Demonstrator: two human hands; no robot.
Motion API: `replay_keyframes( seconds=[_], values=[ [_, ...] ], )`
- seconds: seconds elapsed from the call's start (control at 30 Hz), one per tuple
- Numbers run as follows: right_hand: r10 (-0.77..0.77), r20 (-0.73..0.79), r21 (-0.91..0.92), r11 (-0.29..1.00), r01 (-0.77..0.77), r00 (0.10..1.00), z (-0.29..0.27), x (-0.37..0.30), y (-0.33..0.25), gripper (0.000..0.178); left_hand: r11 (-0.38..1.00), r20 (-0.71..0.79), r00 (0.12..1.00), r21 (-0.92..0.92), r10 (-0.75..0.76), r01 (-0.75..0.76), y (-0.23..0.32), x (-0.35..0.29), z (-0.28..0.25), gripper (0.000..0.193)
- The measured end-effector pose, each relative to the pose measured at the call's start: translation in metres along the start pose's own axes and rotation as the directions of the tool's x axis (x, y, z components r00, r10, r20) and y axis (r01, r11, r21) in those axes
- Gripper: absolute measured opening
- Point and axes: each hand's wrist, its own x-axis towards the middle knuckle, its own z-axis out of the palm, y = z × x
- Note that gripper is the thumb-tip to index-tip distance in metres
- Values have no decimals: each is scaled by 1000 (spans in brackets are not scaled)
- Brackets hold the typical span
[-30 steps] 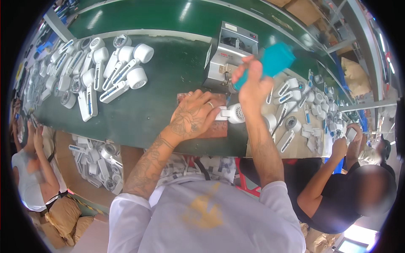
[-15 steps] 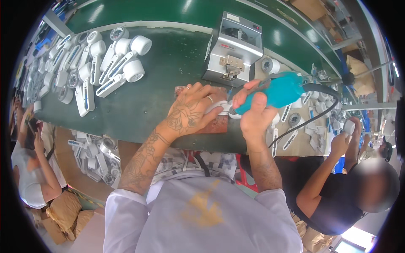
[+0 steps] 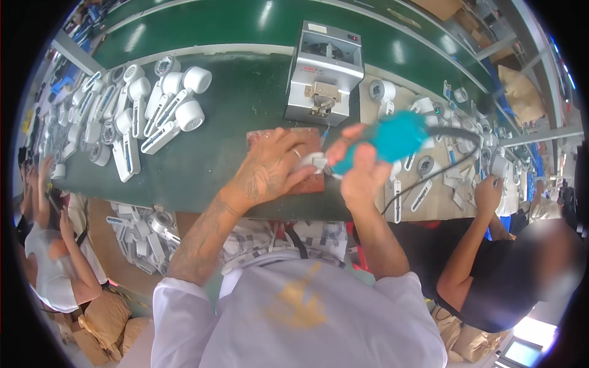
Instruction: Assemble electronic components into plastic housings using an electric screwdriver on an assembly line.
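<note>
My left hand [image 3: 267, 167] is closed on a small white plastic part [image 3: 314, 161], pressing it down on a reddish block [image 3: 313, 186]. Much of the part lies hidden under my fingers. My right hand [image 3: 363, 176] is wrapped around a teal electric screwdriver [image 3: 396, 140], which is smeared by motion. Its tip points left, close beside the white part; whether the two touch I cannot tell. A black cable [image 3: 457, 131] runs from the tool's rear end.
Behind the block stands a silver screw feeder [image 3: 322, 76]. White handheld fans [image 3: 164, 130] crowd the green table's left side, with more parts [image 3: 423, 165] on the right. A box of white pieces [image 3: 140, 236] sits lower left. Co-workers sit at both sides, one arm [image 3: 463, 251] near on the right.
The screwdriver and my right hand have tilted and shifted slightly, blurring the tool. The white part has turned a little in my left fingers. The whole view has moved somewhat.
</note>
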Motion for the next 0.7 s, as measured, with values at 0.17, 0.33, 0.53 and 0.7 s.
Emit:
replay_keyframes(
  seconds=[0.17,0.33,0.53,0.7],
  values=[
    [81,-136,205,977,-52,987,-23,-34,-36,73,933,80,989,330,122,-142,16,-6,-7,30],
    [54,-139,219,975,-23,989,-35,-67,-36,72,817,-43,836,-248,-547,521,10,-13,-35,39],
    [43,-190,82,996,-27,981,-43,-89,-32,75,188,-13,455,-921,-891,342,-6,-33,-66,56],
    [70,-134,89,994,-58,988,-37,-82,-34,75,130,-84,344,-985,-935,112,-31,-62,-85,55]
  ],
)
